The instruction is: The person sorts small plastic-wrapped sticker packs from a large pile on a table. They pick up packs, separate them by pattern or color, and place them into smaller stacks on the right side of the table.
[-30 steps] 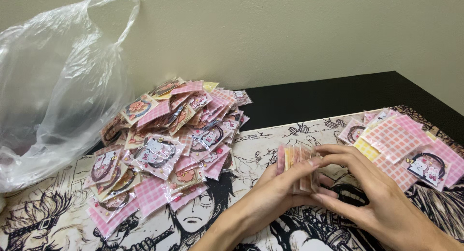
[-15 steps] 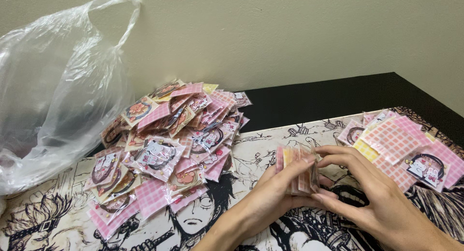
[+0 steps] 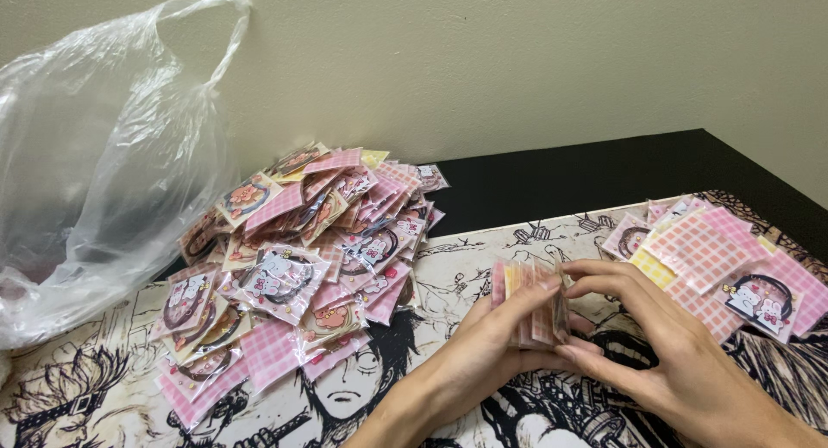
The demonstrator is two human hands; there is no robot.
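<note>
Both hands remain together low over the surface (image 3: 483,250), much as a moment earlier. The left hand (image 3: 492,340) and right hand (image 3: 668,349) each keep a closed grip on a small stack of packets (image 3: 528,306), held upright between them. The heap of pink packets (image 3: 306,250), smaller pile (image 3: 724,254) and plastic bag (image 3: 95,163) have not shifted.

Both hands (image 3: 552,336) together, fingers curled, forearms angled inward.

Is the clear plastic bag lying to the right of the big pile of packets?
No, the plastic bag sits left of the big pile.
</note>
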